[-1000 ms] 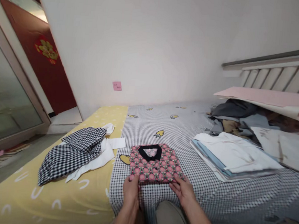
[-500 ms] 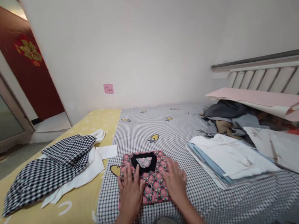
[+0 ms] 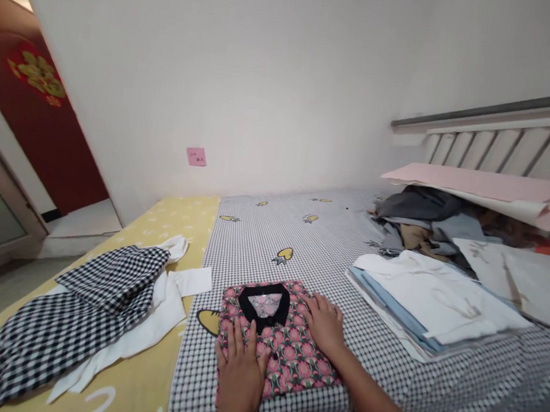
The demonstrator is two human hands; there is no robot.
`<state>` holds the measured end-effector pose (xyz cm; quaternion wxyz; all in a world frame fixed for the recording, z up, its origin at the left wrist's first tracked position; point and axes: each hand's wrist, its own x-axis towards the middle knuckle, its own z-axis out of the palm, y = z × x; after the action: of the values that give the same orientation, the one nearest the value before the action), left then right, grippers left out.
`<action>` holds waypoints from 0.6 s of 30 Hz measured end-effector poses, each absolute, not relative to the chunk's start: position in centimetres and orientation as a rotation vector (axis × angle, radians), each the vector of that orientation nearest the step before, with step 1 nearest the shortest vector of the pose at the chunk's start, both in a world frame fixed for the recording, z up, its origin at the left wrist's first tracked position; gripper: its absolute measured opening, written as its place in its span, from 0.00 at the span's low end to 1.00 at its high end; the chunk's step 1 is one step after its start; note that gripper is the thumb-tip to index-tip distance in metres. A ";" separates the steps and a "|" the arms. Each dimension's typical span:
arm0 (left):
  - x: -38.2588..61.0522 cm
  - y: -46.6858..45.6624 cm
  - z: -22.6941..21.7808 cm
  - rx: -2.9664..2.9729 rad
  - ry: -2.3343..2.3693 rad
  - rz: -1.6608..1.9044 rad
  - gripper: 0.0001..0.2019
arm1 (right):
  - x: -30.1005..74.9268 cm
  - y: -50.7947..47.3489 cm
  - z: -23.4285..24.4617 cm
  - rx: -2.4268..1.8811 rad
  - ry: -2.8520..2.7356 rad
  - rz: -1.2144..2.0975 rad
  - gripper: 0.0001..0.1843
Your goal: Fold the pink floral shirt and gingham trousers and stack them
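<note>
A folded pink flowered shirt (image 3: 292,353) with a black collar lies on the checked bed sheet (image 3: 310,247) in front of me. My left hand (image 3: 240,368) rests flat on the shirt's left half, fingers stretched out. My right hand (image 3: 325,321) lies flat on the shirt's upper right edge, fingers spread. Neither hand grips anything.
A black-and-white checked garment (image 3: 76,317) over white cloth lies on the yellow sheet (image 3: 159,228) at left. A stack of folded white and blue clothes (image 3: 433,304) sits at right, with a loose heap of dark clothes (image 3: 426,218) and a pink board (image 3: 486,184) behind. Headboard at far right.
Both hands moved from the shirt's near edge onto its top and now press flat on it. The view has shifted slightly right and closer.
</note>
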<state>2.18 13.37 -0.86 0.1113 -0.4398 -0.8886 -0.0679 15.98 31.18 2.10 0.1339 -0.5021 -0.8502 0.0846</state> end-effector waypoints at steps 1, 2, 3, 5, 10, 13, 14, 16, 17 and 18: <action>2.1 13.4 -1.1 -1.290 -2.606 -0.219 0.29 | 15.7 31.9 2.3 -1.443 -2.480 0.277 0.24; 2.0 13.4 -1.3 -1.290 -2.599 -0.246 0.29 | 15.4 32.5 2.5 -1.429 -2.490 0.298 0.24; 2.0 13.4 -1.6 -1.287 -2.590 -0.279 0.29 | 15.2 33.0 2.7 -1.422 -2.491 0.312 0.23; 1.9 13.5 -2.0 -1.269 -2.565 -0.355 0.28 | 14.9 33.9 2.9 -1.419 -2.480 0.343 0.22; 2.2 13.4 -2.2 -1.222 -2.495 -0.495 0.27 | 14.9 34.5 3.5 -1.393 -2.400 0.379 0.09; 2.5 13.2 -2.2 -1.174 -2.424 -0.545 0.27 | 15.1 34.2 4.0 -1.316 -2.346 0.346 0.03; 2.6 13.2 -2.2 -1.158 -2.394 -0.555 0.28 | 15.2 34.1 4.1 -1.286 -2.326 0.327 0.04; 2.7 13.1 -2.3 -1.141 -2.341 -0.564 0.29 | 15.2 33.9 4.4 -1.245 -2.280 0.285 0.04; 2.7 13.0 -2.3 -1.139 -2.324 -0.564 0.29 | 15.2 34.0 4.5 -1.240 -2.257 0.264 0.05; 2.7 13.0 -2.3 -1.142 -2.317 -0.562 0.30 | 15.1 34.1 4.6 -1.244 -2.235 0.246 0.05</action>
<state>2.68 12.98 -2.27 0.2465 -0.4188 -0.8494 -0.2060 15.08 34.07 4.65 0.2819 -0.4644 -0.8345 0.0918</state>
